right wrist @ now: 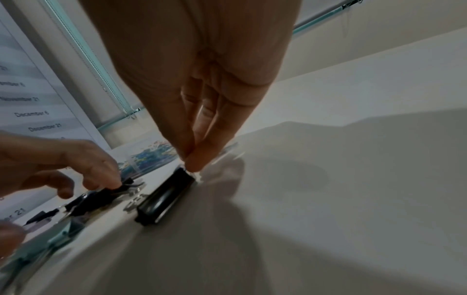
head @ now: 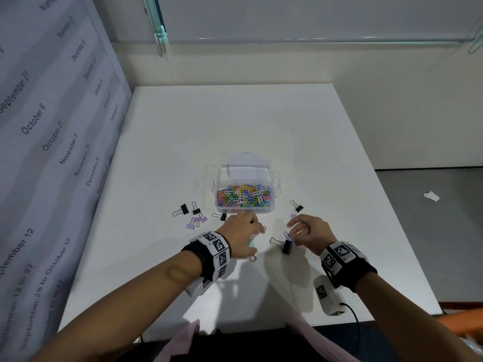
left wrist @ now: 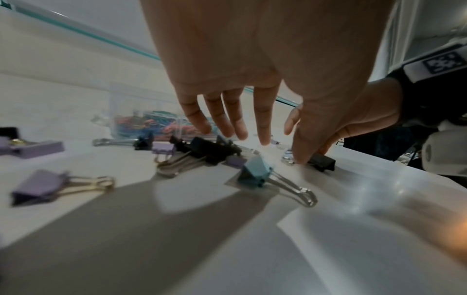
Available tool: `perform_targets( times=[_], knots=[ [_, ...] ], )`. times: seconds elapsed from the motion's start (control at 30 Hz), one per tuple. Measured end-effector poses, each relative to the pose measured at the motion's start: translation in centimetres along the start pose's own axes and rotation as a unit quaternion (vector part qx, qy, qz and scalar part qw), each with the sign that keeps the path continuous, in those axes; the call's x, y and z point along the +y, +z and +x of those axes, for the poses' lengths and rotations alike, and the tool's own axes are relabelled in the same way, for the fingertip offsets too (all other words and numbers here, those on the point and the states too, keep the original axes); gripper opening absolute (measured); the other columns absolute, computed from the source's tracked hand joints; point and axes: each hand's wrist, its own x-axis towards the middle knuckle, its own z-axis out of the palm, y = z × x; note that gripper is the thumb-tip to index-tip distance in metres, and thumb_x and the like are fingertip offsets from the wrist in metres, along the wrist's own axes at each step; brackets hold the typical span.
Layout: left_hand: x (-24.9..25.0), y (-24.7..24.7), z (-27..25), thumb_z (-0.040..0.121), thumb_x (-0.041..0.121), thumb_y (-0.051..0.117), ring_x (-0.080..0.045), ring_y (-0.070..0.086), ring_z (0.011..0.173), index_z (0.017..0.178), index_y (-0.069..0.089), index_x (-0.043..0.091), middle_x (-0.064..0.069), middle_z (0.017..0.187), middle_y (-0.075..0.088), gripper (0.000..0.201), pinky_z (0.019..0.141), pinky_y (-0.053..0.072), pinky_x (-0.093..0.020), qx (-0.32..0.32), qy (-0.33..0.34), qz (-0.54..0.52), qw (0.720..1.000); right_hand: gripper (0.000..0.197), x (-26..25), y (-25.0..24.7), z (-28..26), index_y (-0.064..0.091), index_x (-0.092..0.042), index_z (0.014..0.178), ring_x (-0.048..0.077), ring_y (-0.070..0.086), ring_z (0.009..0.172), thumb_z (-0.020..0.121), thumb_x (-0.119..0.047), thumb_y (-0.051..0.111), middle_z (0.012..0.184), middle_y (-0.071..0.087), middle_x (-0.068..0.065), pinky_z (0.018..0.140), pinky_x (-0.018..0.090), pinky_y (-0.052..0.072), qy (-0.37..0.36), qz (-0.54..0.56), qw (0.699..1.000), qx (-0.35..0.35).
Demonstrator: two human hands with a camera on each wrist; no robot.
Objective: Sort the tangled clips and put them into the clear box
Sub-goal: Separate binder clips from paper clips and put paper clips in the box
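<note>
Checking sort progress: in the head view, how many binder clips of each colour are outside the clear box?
Black binder clips: 5
Purple binder clips: 4
Teal binder clip: 1
Total: 10; the left hand may hide more.

black wristbands (head: pixel 201 254), white tag-printed blocks (head: pixel 339 254)

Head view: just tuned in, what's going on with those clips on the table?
A person is sorting binder clips on a white table. The right hand pinches the wire handle of a black binder clip that is at the table surface. The left hand, fingers spread, reaches down over a cluster of clips. The clear box behind them holds only coloured paper clips; other binder clips lie loose around it.
</note>
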Motion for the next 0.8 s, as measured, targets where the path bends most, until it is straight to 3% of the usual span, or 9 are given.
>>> perform_targets(
  times=[0.13, 0.23, 0.33, 0.47, 0.63, 0.73, 0.8],
  knots=[
    [2.2, 0.5, 1.0, 0.085, 0.032, 0.059, -0.025, 0.042, 0.116, 0.123, 0.053, 0.019, -0.006, 0.122, 0.049, 0.041, 0.097, 0.039, -0.041, -0.016, 0.015, 0.031, 0.999, 0.033, 0.7, -0.1, 0.5, 0.067, -0.022, 0.075, -0.006, 0.055, 0.053, 0.066, 0.005, 0.050, 0.070, 0.066, -0.001, 0.063, 0.016, 0.044, -0.007, -0.039, 0.999, 0.029],
    [3.1, 1.1, 2.0, 0.089, 0.025, 0.052, -0.030, 0.044, 0.115, 0.124, 0.052, 0.013, -0.011, 0.122, 0.049, 0.036, 0.097, 0.040, -0.043, -0.028, 0.006, 0.044, 0.999, 0.029, 0.9, -0.4, 0.7, 0.069, -0.016, 0.082, 0.005, 0.048, 0.058, 0.067, 0.005, 0.056, 0.082, 0.061, 0.002, 0.061, 0.013, 0.039, -0.003, -0.081, 0.995, 0.061],
    [3.5, 1.4, 2.7, 0.089, 0.018, 0.053, -0.033, 0.047, 0.111, 0.117, 0.054, 0.008, -0.014, 0.119, 0.049, 0.030, 0.093, 0.042, -0.043, -0.028, -0.010, 0.037, 0.999, 0.026, 1.4, -1.1, 0.7, 0.068, -0.013, 0.089, 0.016, 0.047, 0.063, 0.068, 0.002, 0.062, 0.088, 0.058, 0.005, 0.066, 0.020, 0.039, 0.004, -0.133, 0.990, 0.053],
    [3.2, 1.8, 2.7, 0.089, 0.013, 0.052, -0.033, 0.049, 0.104, 0.103, 0.057, 0.006, -0.015, 0.112, 0.052, 0.016, 0.089, 0.042, -0.044, -0.029, -0.003, 0.020, 0.999, 0.023, 2.2, -1.5, 0.8, 0.068, -0.012, 0.094, 0.017, 0.049, 0.072, 0.071, -0.007, 0.069, 0.087, 0.059, 0.005, 0.074, 0.025, 0.041, 0.028, -0.136, 0.990, 0.028],
    [2.3, 1.8, 2.3, 0.085, -0.001, 0.050, -0.032, 0.052, 0.102, 0.096, 0.060, 0.005, -0.016, 0.106, 0.058, 0.016, 0.088, 0.043, -0.041, -0.066, 0.013, -0.017, 0.998, 0.010, 1.7, -1.1, 1.3, 0.071, -0.011, 0.080, 0.017, 0.052, 0.071, 0.071, -0.009, 0.070, 0.074, 0.060, 0.003, 0.071, 0.024, 0.039, 0.017, -0.113, 0.992, 0.047],
    [1.7, 1.6, 2.0, 0.085, -0.003, 0.046, -0.031, 0.051, 0.107, 0.098, 0.061, 0.005, -0.017, 0.109, 0.060, 0.021, 0.089, 0.042, -0.038, -0.076, 0.015, -0.006, 0.997, 0.002, 1.0, -0.4, 1.6, 0.071, -0.011, 0.072, 0.017, 0.053, 0.068, 0.070, -0.010, 0.070, 0.068, 0.061, 0.002, 0.069, 0.024, 0.039, 0.015, -0.115, 0.993, 0.037],
    [1.4, 1.4, 1.8, 0.085, -0.002, 0.045, -0.030, 0.051, 0.108, 0.097, 0.062, 0.006, -0.015, 0.109, 0.060, 0.023, 0.089, 0.042, -0.038, -0.070, 0.015, 0.004, 0.997, 0.008, 0.6, 0.3, 1.7, 0.069, -0.016, 0.065, 0.015, 0.054, 0.070, 0.071, -0.011, 0.069, 0.066, 0.061, 0.001, 0.069, 0.024, 0.040, 0.010, -0.116, 0.993, 0.035]
  ],
)
